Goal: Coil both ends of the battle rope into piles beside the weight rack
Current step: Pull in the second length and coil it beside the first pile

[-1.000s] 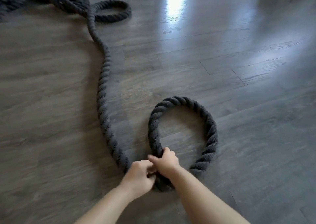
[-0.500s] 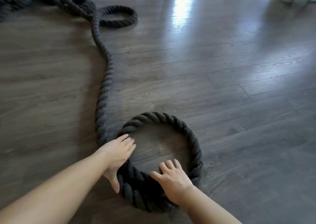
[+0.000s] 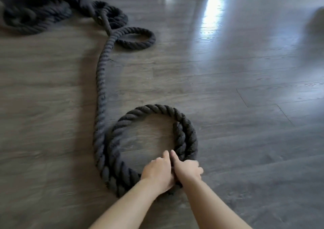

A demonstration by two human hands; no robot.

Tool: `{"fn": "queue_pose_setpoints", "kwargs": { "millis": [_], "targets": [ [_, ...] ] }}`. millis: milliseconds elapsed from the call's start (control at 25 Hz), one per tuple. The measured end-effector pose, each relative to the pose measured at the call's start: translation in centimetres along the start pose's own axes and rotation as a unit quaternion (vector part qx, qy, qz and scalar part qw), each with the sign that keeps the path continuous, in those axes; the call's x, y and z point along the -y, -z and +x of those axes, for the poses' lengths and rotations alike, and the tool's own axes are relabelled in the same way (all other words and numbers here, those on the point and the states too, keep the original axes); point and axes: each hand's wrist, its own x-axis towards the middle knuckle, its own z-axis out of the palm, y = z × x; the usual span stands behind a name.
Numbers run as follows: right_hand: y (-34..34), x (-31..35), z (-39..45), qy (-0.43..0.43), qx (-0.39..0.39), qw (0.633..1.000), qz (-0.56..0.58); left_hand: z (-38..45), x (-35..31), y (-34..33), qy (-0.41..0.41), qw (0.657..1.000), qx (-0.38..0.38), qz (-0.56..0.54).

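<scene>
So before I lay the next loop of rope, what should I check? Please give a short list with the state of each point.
1. Left hand on the coil at its near edge: ok.
2. Right hand beside it on the same spot: ok.
3. Rope end tucked inside the ring: ok.
4. Loose rope free of knots: not ok, a small loop lies farther back.
5. Floor around the coil bare: ok.
6. Weight rack nearby: cannot tell.

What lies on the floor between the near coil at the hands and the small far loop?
In the head view, only a single run of rope joins the near coil and the far loop; the floor beside it is bare.
</scene>
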Motion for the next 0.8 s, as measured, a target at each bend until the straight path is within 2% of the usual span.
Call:
{"fn": "queue_pose_setpoints", "kwargs": {
  "millis": [40, 80, 160, 240, 360, 480, 560, 600, 680, 720, 800],
  "targets": [
    [0.2, 0.5, 0.5, 0.005, -0.020, 0.998, -0.060, -0.8, 1.5, 0.9, -0.035, 0.998, -0.006, -0.043],
    [0.3, 0.6, 1.0, 0.020, -0.037, 0.993, -0.107, -1.3, 3.6, 1.9, -0.066, 0.997, 0.005, -0.038],
    [0.3, 1.0, 1.6, 0.043, -0.046, 0.990, -0.124, -1.4, 8.4, 3.7, -0.091, 0.985, 0.063, 0.132],
    [0.6, 2.5, 2.3, 0.072, -0.040, 0.990, -0.115, -1.2, 12.3, 5.0, -0.066, 0.949, 0.094, 0.293],
    [2.1, 6.6, 4.2, 0.146, -0.031, 0.974, -0.169, -0.5, 12.7, 4.9, -0.026, 0.924, 0.109, 0.364],
    [2.6, 9.4, 4.1, 0.182, -0.022, 0.963, -0.198, 0.6, 7.8, 3.9, 0.078, 0.932, 0.146, 0.323],
    [2.2, 9.8, 2.9, 0.143, 0.022, 0.974, -0.173, 1.7, 3.4, 4.6, 0.163, 0.955, 0.137, 0.205],
    [1.8, 9.7, 2.2, 0.127, 0.048, 0.975, -0.177, 2.5, 2.0, 5.7, 0.171, 0.965, 0.132, 0.150],
    [1.4, 9.9, 1.7, 0.118, 0.079, 0.965, -0.221, 4.5, 1.4, 9.2, 0.121, 0.978, 0.151, 0.076],
    [1.5, 10.1, 1.9, 0.117, 0.081, 0.960, -0.243, 5.4, 2.1, 11.5, 0.080, 0.979, 0.168, 0.085],
    [1.2, 11.1, 2.7, 0.130, 0.063, 0.946, -0.290, 7.3, 5.5, 15.0, 0.015, 0.958, 0.202, 0.203]
  ]
}}
